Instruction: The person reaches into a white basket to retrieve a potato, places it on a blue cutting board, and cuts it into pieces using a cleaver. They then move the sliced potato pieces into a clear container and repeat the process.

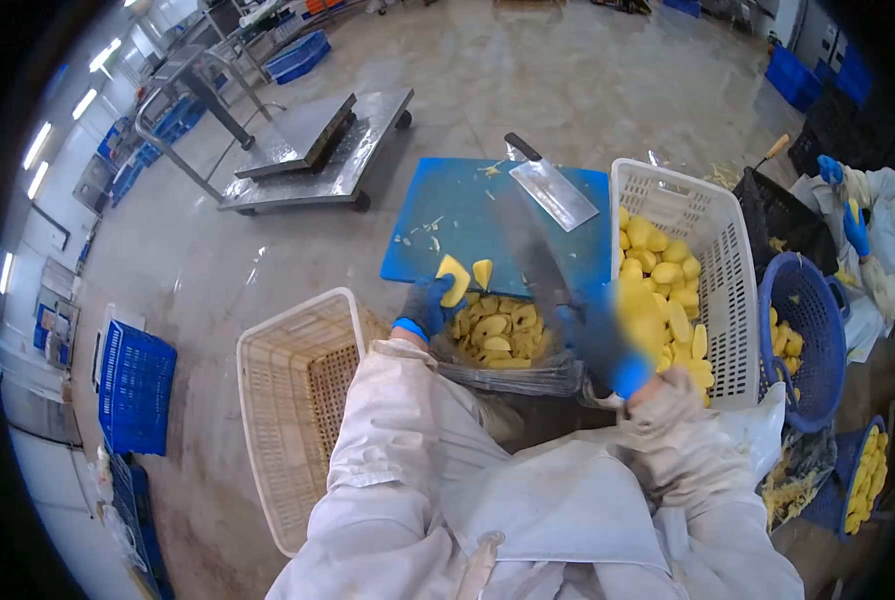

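My left hand (427, 308), in a blue glove, is closed around a peeled potato (454, 281) with a flat cut face, at the near edge of the blue cutting board (447, 215). A cut potato piece (482, 273) is just right of it. My right hand (607, 340), gloved in blue and smeared by motion, grips a knife (537, 245) whose blurred blade points away over the board. Below the board's near edge, a lined container (512, 378) holds many potato pieces (494, 325). A cleaver (555, 193) with a black handle lies flat on the board's far right.
On the right stands a white basket (732, 260) of peeled potatoes (667, 265); a second white basket (267, 400) is on the left. Beyond are a blue round basket (829, 345) and a gloved co-worker (872, 230). A metal platform cart (317, 150) stands ahead left.
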`<move>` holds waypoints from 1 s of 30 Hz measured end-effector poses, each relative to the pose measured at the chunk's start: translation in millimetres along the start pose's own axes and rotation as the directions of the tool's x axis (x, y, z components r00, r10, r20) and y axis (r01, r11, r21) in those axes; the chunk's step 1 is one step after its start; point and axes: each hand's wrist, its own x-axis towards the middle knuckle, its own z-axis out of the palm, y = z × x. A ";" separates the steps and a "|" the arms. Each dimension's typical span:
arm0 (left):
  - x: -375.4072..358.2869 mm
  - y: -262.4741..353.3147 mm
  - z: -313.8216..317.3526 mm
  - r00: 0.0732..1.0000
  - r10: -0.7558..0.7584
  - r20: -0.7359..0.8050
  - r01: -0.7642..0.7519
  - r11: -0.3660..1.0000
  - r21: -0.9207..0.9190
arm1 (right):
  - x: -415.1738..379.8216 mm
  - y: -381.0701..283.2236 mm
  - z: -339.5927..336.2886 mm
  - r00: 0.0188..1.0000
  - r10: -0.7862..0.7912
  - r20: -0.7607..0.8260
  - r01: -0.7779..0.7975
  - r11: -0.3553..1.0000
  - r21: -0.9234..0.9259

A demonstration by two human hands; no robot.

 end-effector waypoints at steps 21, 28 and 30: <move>-19.7 -21.2 163.7 0.795 0.036 0.606 0.100 0.977 -0.189 | -153.5 103.2 -183.5 0.684 0.668 -0.292 -0.426 0.692 0.583; -33.3 -31.1 178.2 0.815 0.010 0.579 0.168 0.953 -0.254 | -155.9 94.5 -172.0 0.779 0.588 -0.218 -0.412 0.743 0.528; -39.8 -32.2 173.7 0.835 0.045 0.549 0.171 0.926 -0.336 | -150.9 74.3 -162.8 0.781 0.604 -0.159 -0.438 0.712 0.550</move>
